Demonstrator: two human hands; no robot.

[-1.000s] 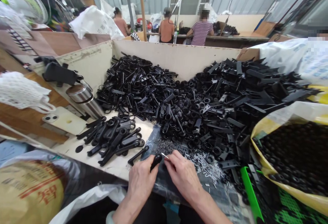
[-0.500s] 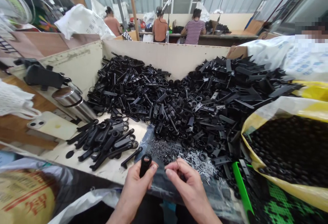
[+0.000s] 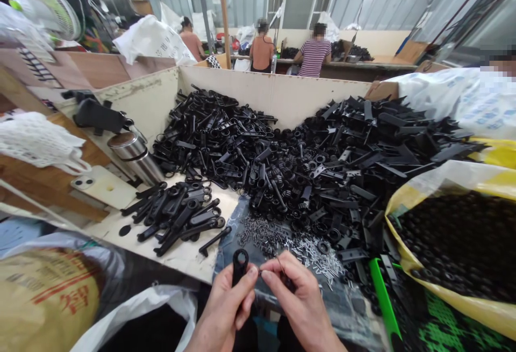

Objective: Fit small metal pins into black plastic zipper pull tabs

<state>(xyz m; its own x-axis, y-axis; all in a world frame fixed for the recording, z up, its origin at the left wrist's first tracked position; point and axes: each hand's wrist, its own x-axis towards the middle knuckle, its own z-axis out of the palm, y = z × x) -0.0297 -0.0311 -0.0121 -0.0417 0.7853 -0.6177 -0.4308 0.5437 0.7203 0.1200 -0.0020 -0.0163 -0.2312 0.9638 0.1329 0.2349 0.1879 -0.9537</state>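
My left hand is closed around a black plastic part with a ring-shaped end, held upright with the ring on top. My right hand is closed in a pinch, its thumb and forefinger meeting beside my left thumb. A tiny dark piece shows between the fingertips, too small to name. Some dark item, mostly hidden, sits under the curled fingers of that hand. Just beyond my hands lie a heap of small dark springs or pins and a scatter of silvery pins.
Black ring-ended parts lie grouped at left, near a phone and a steel flask. Large heaps of black parts fill the back. At right are a yellow sack of black pieces and a green tray.
The view has shifted, so the bench appears farther right. My hands have come closer together, fingertips now almost touching, and the ring end has turned to show its hole more openly.
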